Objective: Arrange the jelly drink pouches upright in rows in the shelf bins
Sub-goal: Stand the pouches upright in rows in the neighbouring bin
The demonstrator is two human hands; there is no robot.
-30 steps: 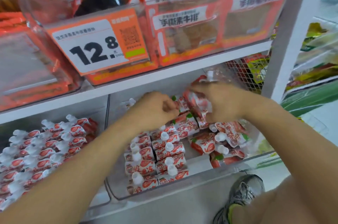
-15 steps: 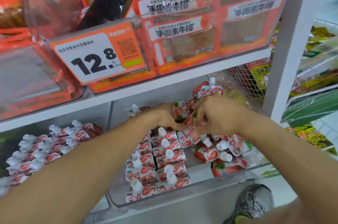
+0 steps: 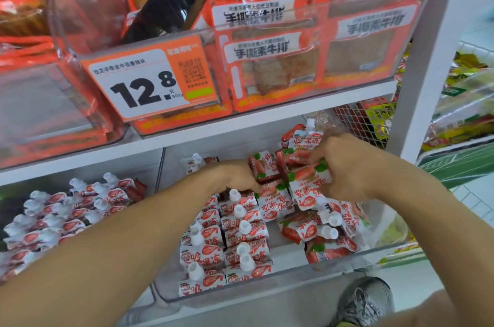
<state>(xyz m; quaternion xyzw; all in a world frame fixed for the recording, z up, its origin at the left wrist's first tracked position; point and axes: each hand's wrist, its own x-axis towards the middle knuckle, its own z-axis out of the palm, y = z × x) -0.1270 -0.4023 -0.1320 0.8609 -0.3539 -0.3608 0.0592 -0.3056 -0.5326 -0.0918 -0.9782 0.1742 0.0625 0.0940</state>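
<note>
Landmark: clear plastic bin (image 3: pixel 267 290), rigid, rounded corners, glossy wall, on the lower shelf.

Inside the bin, front left: two tidy rows of jelly drink pouches (image 3: pixel 227 244), soft glossy film, white with red strawberry print, stubby white screw caps pointing up. Front right of the bin: loose pouches (image 3: pixel 318 230) lying tumbled, caps sideways.

Right hand (image 3: pixel 347 166), over the bin's rear right: fingers curled tight around a bunch of held pouches (image 3: pixel 307 185), film crumpled, print upside down.

Left hand (image 3: pixel 235 177), over the bin's rear middle: fingers curled, tips pinching the edge of a pouch at the row's back end.

Above the bin: price tag (image 3: pixel 152 83), flat orange-and-white card reading 12.8.

Below the bin: grey mesh shoe (image 3: pixel 366 302).
</note>
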